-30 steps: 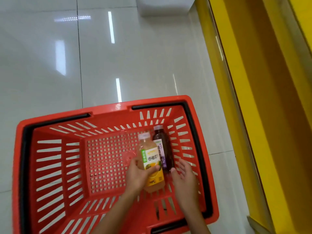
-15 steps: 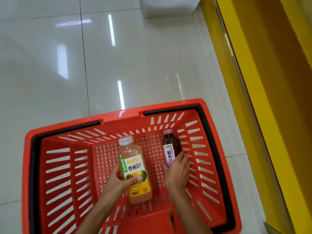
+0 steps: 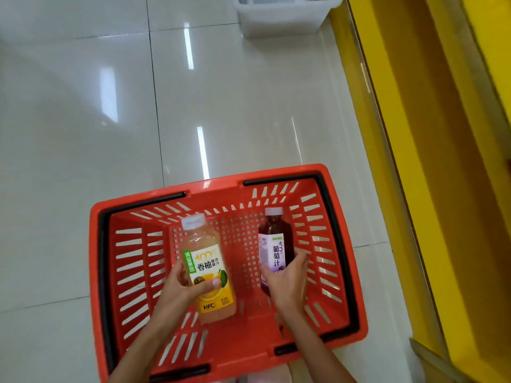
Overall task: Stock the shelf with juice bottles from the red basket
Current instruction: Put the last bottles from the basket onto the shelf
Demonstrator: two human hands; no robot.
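Left hand: my left hand [image 3: 181,288] grips the pale orange juice bottle [image 3: 204,244] round the lower half of its label. My thumb [image 3: 214,283] lies across the front and the fingers curl behind, out of sight.
Right hand: my right hand [image 3: 290,280] grips the dark purple juice bottle [image 3: 273,241] at its lower body. My fingers [image 3: 300,258] wrap round its right side, with the thumb on the label's left edge.
Orange bottle: it has a white cap and a yellow and white label with a green strip. It is seen over the left of the middle of the basket, with the cap pointing away from me.
Purple bottle: it has a white cap and a white and lilac label. It is seen over the right part of the basket, well apart from the orange bottle, with the cap pointing away from me.
Contact with basket floor: I cannot tell for either bottle.
Red basket [image 3: 215,186]: it is slotted plastic with black handles [image 3: 327,217] folded along its rim. It stands on the floor in front of me.
Shelf [image 3: 456,189]: a yellow unit runs along my right, near the basket's right side. No bottle is seen on it.
Floor [image 3: 83,134]: glossy pale tiles carry streaks of reflected light.
White bin [image 3: 282,20]: it stands on the floor beyond the basket, just beside the shelf.
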